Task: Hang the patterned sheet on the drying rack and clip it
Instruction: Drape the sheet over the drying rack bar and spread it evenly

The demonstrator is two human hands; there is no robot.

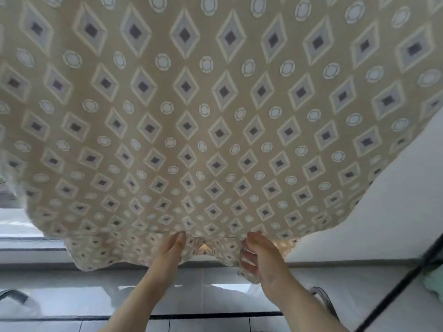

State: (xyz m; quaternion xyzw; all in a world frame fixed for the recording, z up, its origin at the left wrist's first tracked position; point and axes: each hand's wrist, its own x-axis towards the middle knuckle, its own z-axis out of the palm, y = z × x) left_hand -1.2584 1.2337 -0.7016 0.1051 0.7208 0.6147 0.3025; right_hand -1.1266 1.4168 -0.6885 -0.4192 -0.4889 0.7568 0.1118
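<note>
Both the left hand [170,250] and right hand [257,256] pinch the near edge of the patterned sheet [215,116], spread overhead; best to keep it taut and level while draping.

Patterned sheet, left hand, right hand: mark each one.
patterned sheet [215,104], head view, middle of the spread cloth.
left hand [169,250], head view, middle of the hand.
right hand [261,257], head view, middle of the hand.

No legible text, label or number anywhere.
</note>
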